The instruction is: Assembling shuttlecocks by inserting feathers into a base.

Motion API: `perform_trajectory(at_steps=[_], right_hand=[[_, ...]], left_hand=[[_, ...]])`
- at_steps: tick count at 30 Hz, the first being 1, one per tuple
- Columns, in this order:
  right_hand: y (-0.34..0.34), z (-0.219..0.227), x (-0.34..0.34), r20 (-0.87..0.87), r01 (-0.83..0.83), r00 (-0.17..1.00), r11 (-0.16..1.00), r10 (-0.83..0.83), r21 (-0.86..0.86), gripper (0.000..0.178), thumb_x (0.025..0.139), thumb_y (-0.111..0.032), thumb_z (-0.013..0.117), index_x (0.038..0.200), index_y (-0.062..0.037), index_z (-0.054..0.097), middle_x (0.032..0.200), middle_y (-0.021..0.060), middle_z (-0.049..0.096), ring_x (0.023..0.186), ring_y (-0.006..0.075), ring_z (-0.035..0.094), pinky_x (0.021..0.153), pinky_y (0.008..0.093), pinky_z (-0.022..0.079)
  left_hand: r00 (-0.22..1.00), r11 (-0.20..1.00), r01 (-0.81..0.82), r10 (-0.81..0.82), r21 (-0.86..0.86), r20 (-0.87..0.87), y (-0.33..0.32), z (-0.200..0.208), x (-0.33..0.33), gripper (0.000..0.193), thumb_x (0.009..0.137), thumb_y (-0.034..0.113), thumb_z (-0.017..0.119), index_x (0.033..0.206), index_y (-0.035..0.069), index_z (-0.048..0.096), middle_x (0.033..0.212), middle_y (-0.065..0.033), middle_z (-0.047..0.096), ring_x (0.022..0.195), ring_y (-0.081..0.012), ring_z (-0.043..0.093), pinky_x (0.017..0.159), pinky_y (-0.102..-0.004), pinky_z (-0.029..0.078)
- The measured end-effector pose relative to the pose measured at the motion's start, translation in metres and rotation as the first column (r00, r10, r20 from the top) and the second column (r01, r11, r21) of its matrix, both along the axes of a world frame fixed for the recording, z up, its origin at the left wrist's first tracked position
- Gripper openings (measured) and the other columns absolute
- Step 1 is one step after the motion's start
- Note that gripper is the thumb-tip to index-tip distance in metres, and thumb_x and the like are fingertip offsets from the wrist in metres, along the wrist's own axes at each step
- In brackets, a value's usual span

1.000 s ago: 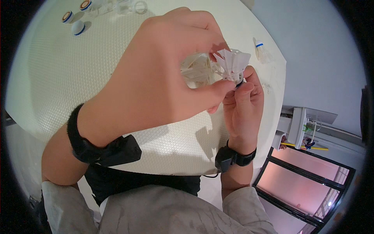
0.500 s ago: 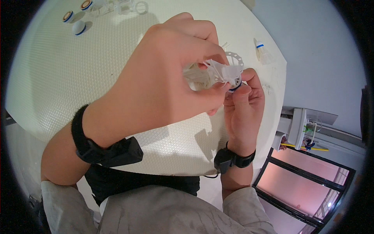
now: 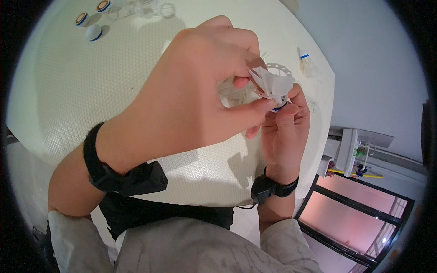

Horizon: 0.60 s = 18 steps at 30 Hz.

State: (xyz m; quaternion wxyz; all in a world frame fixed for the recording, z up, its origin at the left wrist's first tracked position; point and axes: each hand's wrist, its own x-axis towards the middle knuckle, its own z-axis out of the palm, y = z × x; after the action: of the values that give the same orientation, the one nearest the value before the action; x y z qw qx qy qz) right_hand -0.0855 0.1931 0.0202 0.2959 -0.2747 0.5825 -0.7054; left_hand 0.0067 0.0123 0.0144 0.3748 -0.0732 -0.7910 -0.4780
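Head view: a white table (image 3: 59, 104) with small bumps, seen from above.
Left hand (image 3: 189, 86): thumb and bent fingers pinch a shuttle (image 3: 276, 83) by its feathers; some fingertips hide behind it.
Right hand (image 3: 287, 132): thumb and finger pinch the shuttle's round base, which has a blue stripe.
Shuttle: up between the two hands, over the right part of the table, base low and feathers fanned upward.
Ring (image 3: 283, 68): white, full of holes, just past the shuttle.
Other shuttle (image 3: 307, 65): lying near the table's right edge, well apart from the hands.
Ball (image 3: 94, 32): white with blue, far left, close to two cut-off caps (image 3: 82, 19).
Clear bits (image 3: 148, 9): at the top, near the caps.
Wrists: each has a black band (image 3: 93, 152).
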Motion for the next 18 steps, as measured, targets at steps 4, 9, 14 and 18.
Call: perform_trajectory(at_steps=[4,9,14,18], right_hand=[[0.0002,-0.0007,-0.0029,0.005,-0.022,1.0,1.0,0.022,-0.018,0.033,0.098,-0.03,0.062,0.109,-0.0015,0.05,0.08,0.0162,0.07,0.06,0.0258,0.069,0.059,0.0347,0.056],[-0.0005,-0.0026,-0.0041,0.0,-0.056,0.998,0.997,0.056,-0.044,0.031,0.099,-0.028,0.061,0.11,-0.0017,0.049,0.08,0.0162,0.07,0.06,0.0262,0.069,0.06,0.0367,0.056],[-0.0002,-0.0021,-0.0034,-0.056,-0.024,0.998,0.999,0.022,-0.036,0.027,0.098,-0.024,0.063,0.108,-0.0016,0.051,0.075,0.0147,0.069,0.06,0.0257,0.069,0.061,0.0363,0.057],[0.0016,-0.0019,-0.0032,-0.038,-0.035,0.999,0.999,0.034,-0.028,0.027,0.097,-0.024,0.064,0.107,-0.0019,0.052,0.074,0.0144,0.069,0.06,0.0255,0.069,0.061,0.0352,0.057]], left_hand=[[0.996,1.0,0.011,-0.011,0.004,0.088,-0.0046,0.0035,0.0017,0.015,0.067,0.004,0.08,0.074,0.002,0.067,0.075,-0.0051,0.06,0.069,-0.0192,0.05,0.06,-0.0298,0.037],[1.0,1.0,0.018,-0.018,0.003,0.019,-0.0038,0.0014,0.0005,0.015,0.066,0.004,0.08,0.073,0.001,0.066,0.072,-0.0046,0.058,0.069,-0.0187,0.05,0.06,-0.0293,0.037],[0.999,1.0,0.006,-0.006,0.003,0.054,-0.0025,0.003,0.001,0.015,0.066,0.003,0.079,0.074,0.001,0.066,0.071,-0.0041,0.056,0.068,-0.0189,0.049,0.06,-0.0296,0.037],[0.996,0.999,0.032,-0.034,0.022,0.082,-0.0018,0.0025,0.0025,0.015,0.067,0.003,0.079,0.074,0.001,0.066,0.07,-0.0042,0.055,0.068,-0.0188,0.048,0.058,-0.0305,0.036]])
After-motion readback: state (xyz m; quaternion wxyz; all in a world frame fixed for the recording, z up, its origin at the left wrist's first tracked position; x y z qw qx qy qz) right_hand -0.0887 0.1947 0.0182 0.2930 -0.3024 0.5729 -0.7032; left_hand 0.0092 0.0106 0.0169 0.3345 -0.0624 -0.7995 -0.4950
